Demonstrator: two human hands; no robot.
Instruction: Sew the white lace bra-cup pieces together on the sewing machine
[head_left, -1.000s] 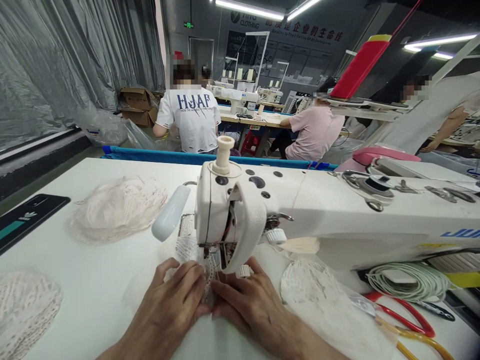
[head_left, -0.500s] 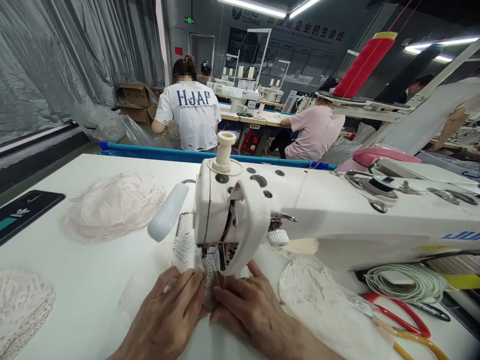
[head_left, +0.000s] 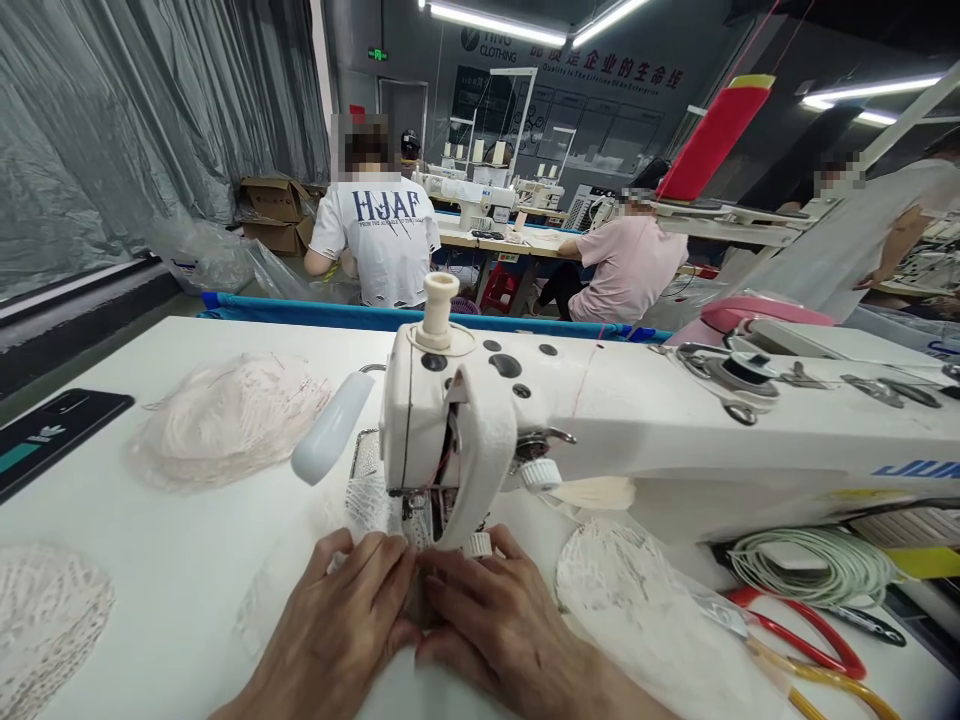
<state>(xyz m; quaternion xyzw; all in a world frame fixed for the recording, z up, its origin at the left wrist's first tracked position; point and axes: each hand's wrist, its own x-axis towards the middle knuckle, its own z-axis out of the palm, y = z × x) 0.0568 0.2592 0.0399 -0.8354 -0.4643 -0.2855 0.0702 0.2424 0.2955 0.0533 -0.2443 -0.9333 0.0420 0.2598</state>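
Note:
A white sewing machine (head_left: 615, 420) stands across the white table (head_left: 180, 570). My left hand (head_left: 337, 625) and my right hand (head_left: 491, 620) lie side by side just in front of its needle area (head_left: 420, 505). Their fingertips press down on a narrow strip of white lace fabric (head_left: 371, 500) that runs under the presser foot. The hands hide most of the strip; a piece shows left of the needle.
Piles of white lace pieces lie at left (head_left: 225, 420), bottom left (head_left: 45, 620) and right of my hands (head_left: 637, 600). A black phone (head_left: 52, 440) sits at the left edge. Red-handled scissors (head_left: 810, 630) and a coiled cord (head_left: 817, 565) lie right. Other people sit at machines behind.
Both hands have crept slightly forward toward the needle, fingers closer together over the lace. The view shifted a little.

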